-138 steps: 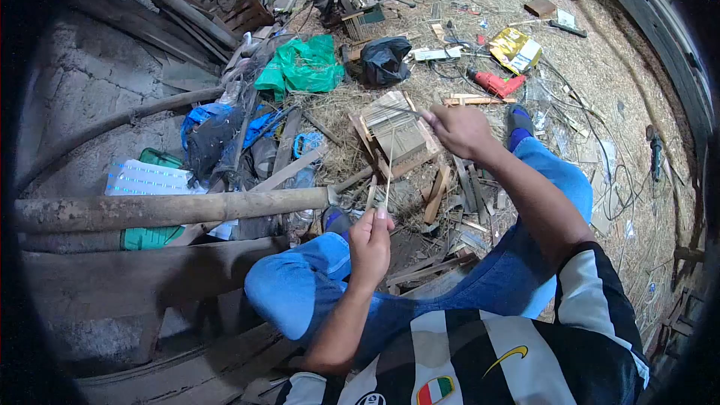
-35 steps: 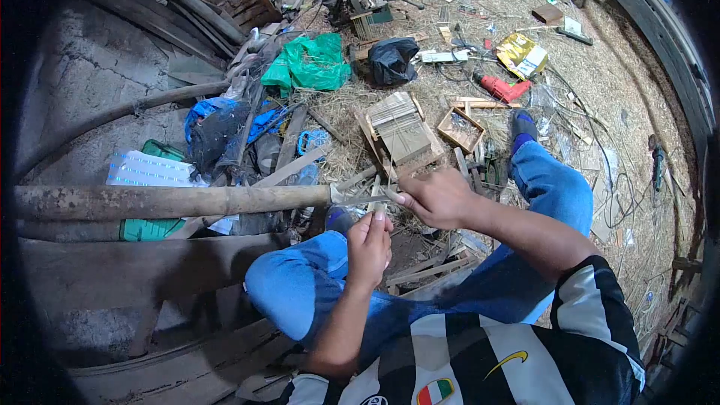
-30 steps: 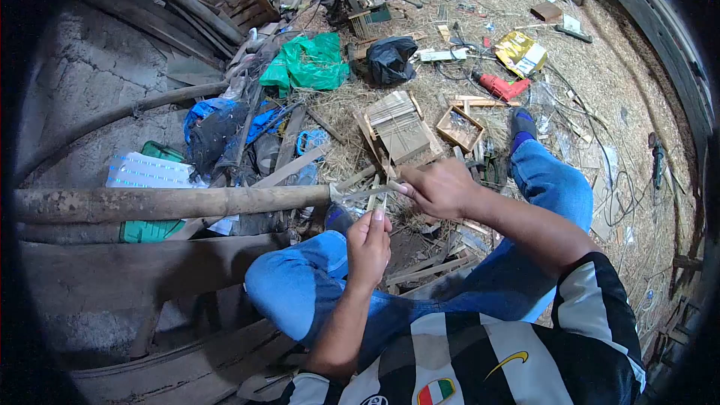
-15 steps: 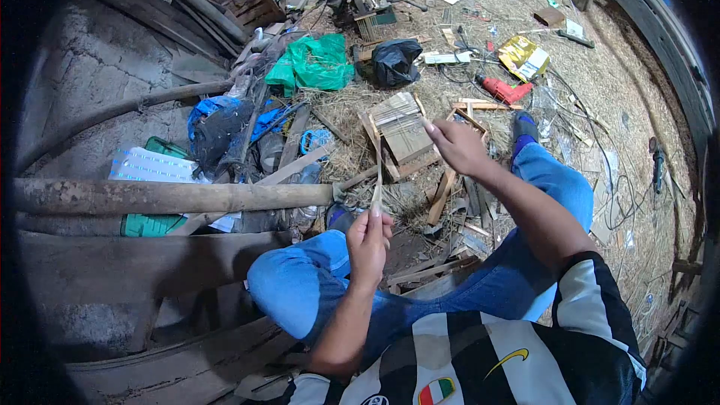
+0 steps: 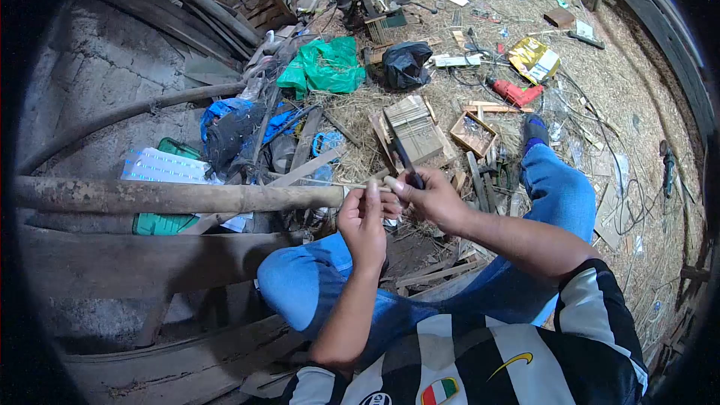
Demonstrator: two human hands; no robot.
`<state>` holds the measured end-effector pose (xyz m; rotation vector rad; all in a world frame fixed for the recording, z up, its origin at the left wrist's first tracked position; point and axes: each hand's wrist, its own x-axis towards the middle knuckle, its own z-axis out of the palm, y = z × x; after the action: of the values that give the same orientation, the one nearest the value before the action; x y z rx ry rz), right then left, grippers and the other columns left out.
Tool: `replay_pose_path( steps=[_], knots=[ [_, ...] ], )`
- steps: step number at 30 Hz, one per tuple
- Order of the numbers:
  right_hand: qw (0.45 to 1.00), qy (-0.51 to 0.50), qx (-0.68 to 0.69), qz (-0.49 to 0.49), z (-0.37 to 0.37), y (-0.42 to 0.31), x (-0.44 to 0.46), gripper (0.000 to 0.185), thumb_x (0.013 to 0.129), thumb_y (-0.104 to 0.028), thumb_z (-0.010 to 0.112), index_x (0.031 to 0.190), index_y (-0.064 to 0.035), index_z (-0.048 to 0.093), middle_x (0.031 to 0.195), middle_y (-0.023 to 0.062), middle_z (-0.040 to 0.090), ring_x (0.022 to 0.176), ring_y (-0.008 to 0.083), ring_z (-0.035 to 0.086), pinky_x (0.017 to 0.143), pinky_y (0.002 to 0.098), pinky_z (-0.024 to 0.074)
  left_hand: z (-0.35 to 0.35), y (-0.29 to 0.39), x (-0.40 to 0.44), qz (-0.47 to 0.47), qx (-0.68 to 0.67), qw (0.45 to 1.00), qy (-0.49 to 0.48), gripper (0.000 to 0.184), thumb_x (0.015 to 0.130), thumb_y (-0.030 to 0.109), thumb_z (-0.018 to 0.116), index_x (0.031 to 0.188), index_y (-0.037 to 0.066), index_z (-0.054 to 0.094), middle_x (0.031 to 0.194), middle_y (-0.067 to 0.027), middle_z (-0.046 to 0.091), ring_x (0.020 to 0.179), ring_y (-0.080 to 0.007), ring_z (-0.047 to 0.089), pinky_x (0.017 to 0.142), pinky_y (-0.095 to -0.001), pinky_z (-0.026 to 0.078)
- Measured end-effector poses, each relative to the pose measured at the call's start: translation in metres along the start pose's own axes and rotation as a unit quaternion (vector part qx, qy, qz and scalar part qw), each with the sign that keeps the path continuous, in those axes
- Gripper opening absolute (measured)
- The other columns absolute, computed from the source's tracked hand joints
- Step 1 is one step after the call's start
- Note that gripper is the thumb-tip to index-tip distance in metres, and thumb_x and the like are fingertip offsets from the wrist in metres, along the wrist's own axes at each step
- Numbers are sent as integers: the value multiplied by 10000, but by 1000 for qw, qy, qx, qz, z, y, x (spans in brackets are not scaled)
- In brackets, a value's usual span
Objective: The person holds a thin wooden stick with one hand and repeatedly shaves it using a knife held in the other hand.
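My left hand [image 5: 364, 221] is closed, pinching a thin pale strip of wood or bamboo [image 5: 381, 187] between thumb and fingers. My right hand [image 5: 431, 196] is wrapped round a knife [image 5: 403, 151], its dark blade pointing up and away from me. The right thumb and fingertips meet the strip's end beside the left fingertips. Just beyond the hands stands a wooden block [image 5: 425, 148] with several thin sticks [image 5: 407, 112] laid across its top. To its right sits a small open wooden box [image 5: 474, 135].
A bamboo pole [image 5: 180, 196] runs in from the left, ending near my left hand. Wood scraps [image 5: 439, 274] lie between my legs. Farther out are a red power drill [image 5: 515, 92], a black bag [image 5: 406, 64], a green bag [image 5: 322, 66] and an angle grinder [image 5: 667, 169].
My right hand has come down and left to meet my left hand. The strip, upright before, now lies roughly level, and the knife blade shows clearly. The view has shifted slightly.
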<state>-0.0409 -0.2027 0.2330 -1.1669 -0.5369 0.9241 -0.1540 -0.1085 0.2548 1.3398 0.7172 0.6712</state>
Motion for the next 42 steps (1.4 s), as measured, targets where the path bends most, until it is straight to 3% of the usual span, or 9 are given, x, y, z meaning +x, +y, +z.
replay_pose_path(
  steps=[3,5,7,9,10,18,23,27,42],
  knots=[
    [997,7,-80,7,-21,-19,13,269,961,-323,676,872,-71,651,645,-60,517,543,28,425,478,229,304,-5,4,2,20,-75,994,-72,363,1052,275,457,1210,-26,586,808,-119,666,676,-169,644,586,-295,532],
    [987,-21,-161,-17,-40,-34,23,315,945,-309,695,809,-27,656,667,-8,589,629,53,507,558,261,421,-18,22,1,-71,-296,944,-127,490,1055,340,369,1294,-52,542,833,-153,670,736,-216,669,598,-341,549],
    [977,-61,-200,-37,-52,-60,22,308,935,-308,710,816,-32,642,646,-53,507,621,47,432,558,260,348,-43,31,15,-153,-296,934,-127,529,1055,346,307,1218,-80,574,853,-169,684,666,-241,661,548,-359,569],
    [953,-94,-273,-96,-68,-62,29,295,927,-264,706,849,4,612,651,-4,514,652,79,442,593,306,387,-60,30,28,-295,-239,873,-305,521,1054,349,340,1173,-88,598,738,-163,664,502,-235,606,469,-344,539],
    [942,-93,-300,-116,-72,-65,31,290,927,-263,702,866,5,610,658,15,519,664,85,448,606,314,399,-59,37,24,-326,-199,879,-286,470,1049,334,413,1084,-83,626,636,-138,632,383,-192,527,389,-300,472],
    [901,-137,-382,-155,-91,-64,42,267,956,-270,659,959,-7,615,723,74,541,715,136,499,642,343,433,-34,48,25,-319,-26,890,-325,303,1054,259,463,938,4,580,535,-30,472,350,-95,395,335,-226,321],
    [816,177,-462,-298,-66,-68,28,171,976,-204,593,990,-35,614,784,150,614,777,324,638,635,415,469,-21,34,19,-263,-19,925,-275,283,1065,296,437,925,65,520,537,7,402,351,-79,329,331,-228,273],
    [797,80,-581,-148,-53,-51,13,181,813,-259,671,849,-89,620,786,125,661,730,369,661,635,489,523,-16,26,15,-239,-55,947,-206,281,1072,325,411,937,92,491,534,14,381,341,-76,306,321,-228,262],
    [759,31,-634,-146,-36,-17,24,185,760,-271,658,805,-93,669,722,151,685,675,356,690,604,486,546,9,8,-6,-207,-173,940,-208,310,1092,330,325,898,121,448,505,18,330,315,-88,273,301,-240,259]
  ],
)
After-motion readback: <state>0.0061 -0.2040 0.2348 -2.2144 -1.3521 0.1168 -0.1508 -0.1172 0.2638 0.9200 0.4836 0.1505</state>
